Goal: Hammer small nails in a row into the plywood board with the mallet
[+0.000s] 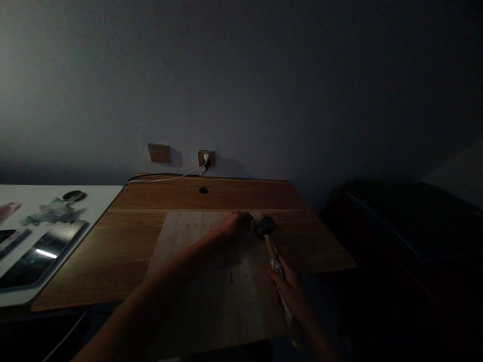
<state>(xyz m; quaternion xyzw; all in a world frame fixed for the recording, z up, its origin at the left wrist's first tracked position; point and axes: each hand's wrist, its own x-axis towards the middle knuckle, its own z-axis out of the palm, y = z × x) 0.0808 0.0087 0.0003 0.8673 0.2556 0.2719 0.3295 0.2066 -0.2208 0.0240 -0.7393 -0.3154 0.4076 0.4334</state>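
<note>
Head view | my right hand (289, 285) wraps the hammer (275, 262) by its handle | long axis slants away and leftward — its head just right of my left hand (234, 224), the nearer one to it, at the board's (237, 306) far side | left fingers curled — pinch hidden, can't tell

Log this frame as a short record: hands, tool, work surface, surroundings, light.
left_hand: left hand near far edge of the board; grip contents too dark to tell
right_hand: right hand closed around handle of the hammer
tool_head: just right of left hand
work_surface: board on wooden desk; small fastener on board, nail or screw unclear
left_side: tablet on white tabletop
wall: socket, white plug inserted
light: dim
</note>
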